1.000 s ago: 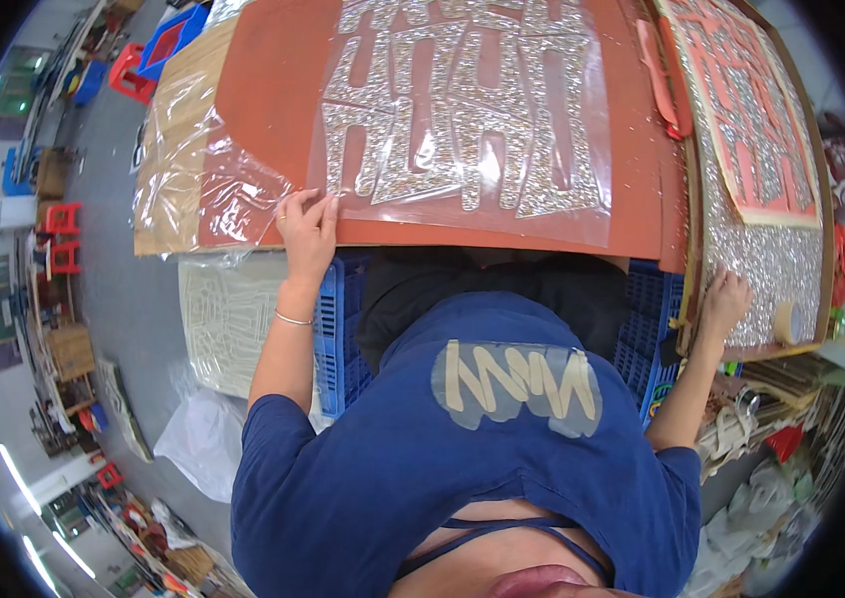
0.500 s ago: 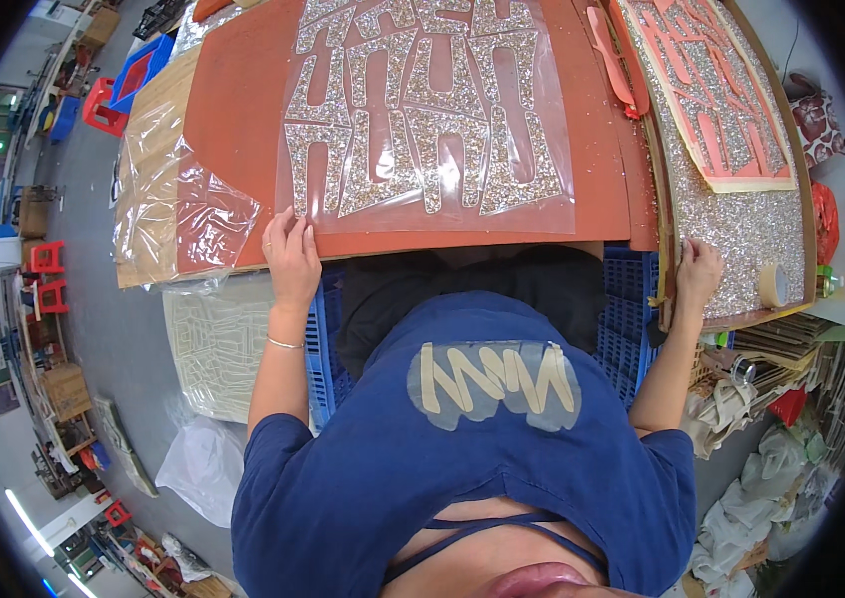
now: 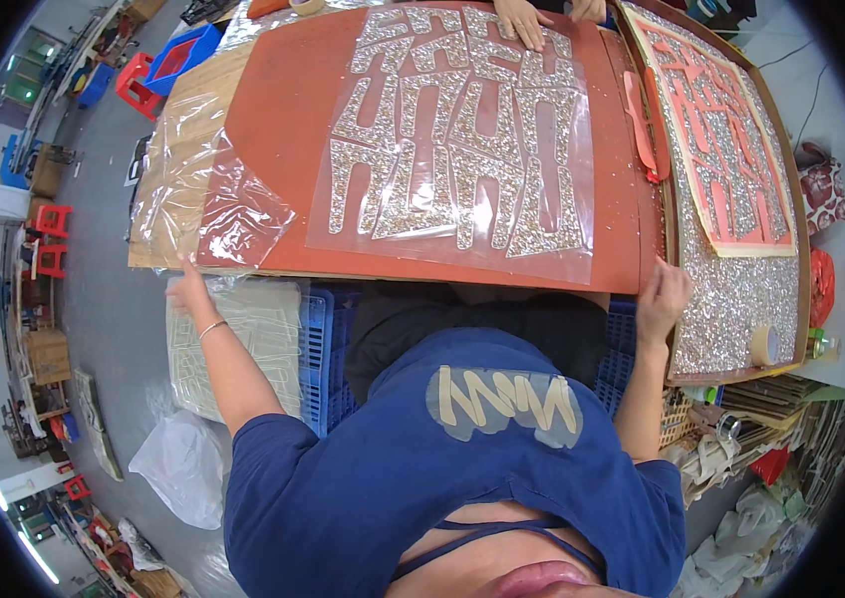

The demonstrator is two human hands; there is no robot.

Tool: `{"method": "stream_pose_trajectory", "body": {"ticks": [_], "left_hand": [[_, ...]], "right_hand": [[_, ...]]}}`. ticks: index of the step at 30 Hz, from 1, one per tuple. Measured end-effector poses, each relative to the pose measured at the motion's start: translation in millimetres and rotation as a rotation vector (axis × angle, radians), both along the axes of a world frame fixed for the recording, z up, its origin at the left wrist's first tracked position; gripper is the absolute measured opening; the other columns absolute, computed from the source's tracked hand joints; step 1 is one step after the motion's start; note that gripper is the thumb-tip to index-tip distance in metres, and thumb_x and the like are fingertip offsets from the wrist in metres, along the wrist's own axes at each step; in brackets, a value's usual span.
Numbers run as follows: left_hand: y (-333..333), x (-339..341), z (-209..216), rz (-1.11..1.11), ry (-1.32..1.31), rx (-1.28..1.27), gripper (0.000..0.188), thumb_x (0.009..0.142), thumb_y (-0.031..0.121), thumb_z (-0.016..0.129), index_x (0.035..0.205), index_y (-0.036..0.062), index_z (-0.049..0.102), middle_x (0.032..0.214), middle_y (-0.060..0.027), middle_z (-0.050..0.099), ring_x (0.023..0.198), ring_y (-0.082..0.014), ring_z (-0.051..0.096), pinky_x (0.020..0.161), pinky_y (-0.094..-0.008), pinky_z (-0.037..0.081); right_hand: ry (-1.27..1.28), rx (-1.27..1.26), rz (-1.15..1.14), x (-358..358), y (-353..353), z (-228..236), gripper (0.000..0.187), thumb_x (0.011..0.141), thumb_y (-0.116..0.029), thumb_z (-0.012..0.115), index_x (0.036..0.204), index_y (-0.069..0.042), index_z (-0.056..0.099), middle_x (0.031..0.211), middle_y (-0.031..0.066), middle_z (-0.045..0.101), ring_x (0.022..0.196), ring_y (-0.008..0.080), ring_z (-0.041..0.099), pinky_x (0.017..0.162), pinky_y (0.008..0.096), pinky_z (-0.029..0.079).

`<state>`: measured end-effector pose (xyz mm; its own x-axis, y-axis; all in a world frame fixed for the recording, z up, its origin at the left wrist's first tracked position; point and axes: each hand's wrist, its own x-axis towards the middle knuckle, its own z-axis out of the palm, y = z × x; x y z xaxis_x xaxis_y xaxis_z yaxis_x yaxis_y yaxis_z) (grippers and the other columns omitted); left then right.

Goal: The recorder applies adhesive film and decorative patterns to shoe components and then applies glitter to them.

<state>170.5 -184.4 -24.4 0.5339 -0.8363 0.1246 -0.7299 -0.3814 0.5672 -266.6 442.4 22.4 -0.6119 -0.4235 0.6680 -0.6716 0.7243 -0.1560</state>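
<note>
Left hand [image 3: 186, 289], fingers spread, touches the board [image 3: 283, 140] edge at eight o'clock; right hand [image 3: 660, 299], loosely open, rests at four. Glitter film [image 3: 462, 149] lies between, toward twelve; crate [image 3: 318, 359] beneath.

Matt rust-red board [image 3: 283, 130], glossy clear plastic film [image 3: 462, 149] over glittery cut-outs, crinkled shiny wrap [image 3: 233, 214], wooden tabletop [image 3: 168, 179]

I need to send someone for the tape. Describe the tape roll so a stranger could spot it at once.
Start at the big red board in the middle, then move to the wooden tray of glittery pieces along its right side. The tape roll stands at the tray's near corner, just beyond the right hand: a small tan ring, the only round thing among the sparkle.
</note>
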Motion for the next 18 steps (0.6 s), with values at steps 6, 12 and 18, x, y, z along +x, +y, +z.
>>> {"method": "stream_pose_trajectory", "body": {"ticks": [6,12,18], "left_hand": [[-9.3,17.9,-47.8,-0.247,0.885,0.224,0.097,0.076,0.054,0.069,0.147,0.0071,0.021,0.144,-0.0230,0.031,0.131,-0.0413,0.032,0.103,-0.0636,0.023],[-8.6,60.6,-60.4,-0.225,1.494,0.084,0.085,0.085,0.062,0.049,0.148,0.0122,0.020,0.152,-0.0182,0.020,0.139,-0.0428,0.013,0.104,-0.0672,0.017],[5.8,43.5,-83.1,0.059,1.397,0.288,0.078,0.090,0.066,0.027,0.149,0.0155,0.019,0.155,-0.0118,0.016,0.142,-0.0391,0.008,0.103,-0.0705,-0.001]], "right_hand": [[-0.369,-0.178,0.551,22.8,-133.7,-4.2,0.023,0.079,0.003,0.058,0.101,-0.001,0.062,0.091,0.0157,0.059,0.088,0.0335,0.056,0.078,0.0415,0.045],[-0.833,0.069,0.976,70.7,-290.9,15.5,0.024,0.085,-0.008,0.056,0.108,-0.001,0.061,0.097,0.0183,0.061,0.088,0.0327,0.061,0.075,0.0400,0.049],[-1.346,0.082,0.943,112.9,-424.1,-1.2,0.044,0.084,-0.027,0.064,0.117,0.002,0.057,0.108,0.0216,0.064,0.101,0.0308,0.063,0.085,0.0382,0.050]]}}
